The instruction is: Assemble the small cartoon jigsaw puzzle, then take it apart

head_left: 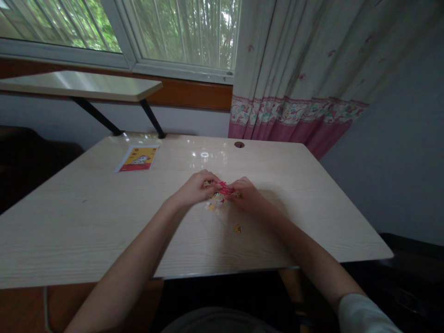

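Observation:
Small red jigsaw puzzle pieces (224, 187) are between my two hands, above the middle of the desk. My left hand (201, 186) pinches them from the left, thumb and fingers together. From the right, my right hand (245, 193) closes its fingers on the red pieces too. How many pieces each hand holds is too small to tell. Just below the fingers lies a pile of mixed white and yellow puzzle pieces (214, 203), partly hidden by the hands. A single yellow puzzle piece (237, 229) rests apart, nearer the front edge.
On the left of the pale desk (138, 222) lies a yellow and red picture sheet (140, 158). A raised shelf (86, 85) on black supports overhangs the back left. A round cable hole (239, 144) is near the back edge, by the curtain (287, 111).

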The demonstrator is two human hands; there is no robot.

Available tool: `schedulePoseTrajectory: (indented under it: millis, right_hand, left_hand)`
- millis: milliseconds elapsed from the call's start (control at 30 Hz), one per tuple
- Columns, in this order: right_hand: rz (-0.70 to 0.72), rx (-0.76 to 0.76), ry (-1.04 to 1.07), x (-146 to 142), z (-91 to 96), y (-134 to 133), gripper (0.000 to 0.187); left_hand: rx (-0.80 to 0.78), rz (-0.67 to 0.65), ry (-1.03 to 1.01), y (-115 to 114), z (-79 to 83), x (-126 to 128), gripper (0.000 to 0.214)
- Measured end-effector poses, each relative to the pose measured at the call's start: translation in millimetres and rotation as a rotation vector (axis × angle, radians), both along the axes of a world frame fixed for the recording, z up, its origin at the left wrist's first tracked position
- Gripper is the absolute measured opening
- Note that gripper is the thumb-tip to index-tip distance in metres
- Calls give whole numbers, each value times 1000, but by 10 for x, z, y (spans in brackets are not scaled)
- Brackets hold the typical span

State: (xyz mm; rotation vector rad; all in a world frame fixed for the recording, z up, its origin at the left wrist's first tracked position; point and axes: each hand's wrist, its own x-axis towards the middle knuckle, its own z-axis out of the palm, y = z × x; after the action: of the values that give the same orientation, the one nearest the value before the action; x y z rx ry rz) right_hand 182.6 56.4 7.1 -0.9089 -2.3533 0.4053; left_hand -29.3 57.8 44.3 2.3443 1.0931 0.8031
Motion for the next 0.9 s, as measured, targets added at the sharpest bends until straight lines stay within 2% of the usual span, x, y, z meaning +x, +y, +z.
schedulePoseTrajectory:
  millis: [167,300,433,567,633,767,833,900]
  right_hand:
    - [40,-79,128,11,18,2,32]
    - [91,-179,178,54,52,3,38]
    - [128,-56,58,151,11,101,31]
    - [66,31,-138,231,-36,198,28]
    - [-3,12,-186,269,-21,175,45]
    - [-146,-137,-284,380,4,-121,106]
    - [-171,-199,-343,424,-37,-365,122]
    - [-185,-232,-407,431,-113,-593,130]
  left_hand:
    - [-22,-8,-68,-24,-12,46,19]
    - [-88,22,-114,35,-30,-19,24]
    - [16,41,8,126,-74,-132,21]
    - [91,-50,166,179,-133,-188,21]
    - [111,-20,163,209,-153,-209,26]
    - [138,124,225,302,-195,-301,42]
    - [114,167,323,336,-240,-344,50]
    - [83,188,412,338,-306,-342,55]
